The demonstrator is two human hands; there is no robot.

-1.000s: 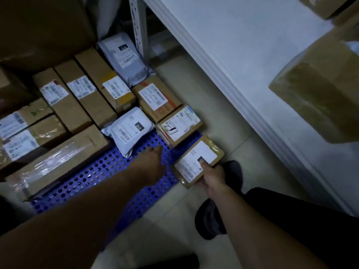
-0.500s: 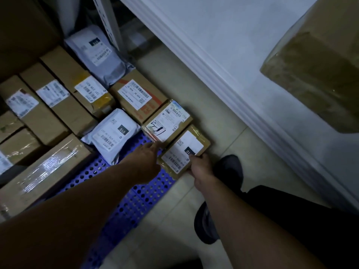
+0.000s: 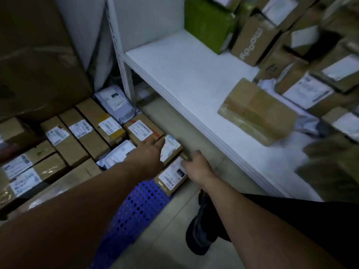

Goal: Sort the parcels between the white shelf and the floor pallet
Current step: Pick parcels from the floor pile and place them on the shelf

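Floor pallet (image 3: 136, 208): blue moulded plastic, perforated, dull sheen.
Small parcel (image 3: 172, 178) at my right hand (image 3: 197, 167): brown cardboard under clear tape, glossy. Its label is white paper, matt.
Neighbouring parcel (image 3: 172, 147) under my left hand (image 3: 147, 154): same cardboard, tape and paper label.
Long carton (image 3: 64, 183): cardboard with a wide strip of clear tape, shiny and wrinkled.
Grey mailer (image 3: 116, 105): thin plastic film, creased, faint gloss.
Shelf board (image 3: 184, 74): white, matt, smooth.
Shelf upright (image 3: 118, 47): looks like white-painted metal.
Green box (image 3: 209, 22): slight gloss, material unclear to me.
Floor (image 3: 174, 230): pale tile, smooth.
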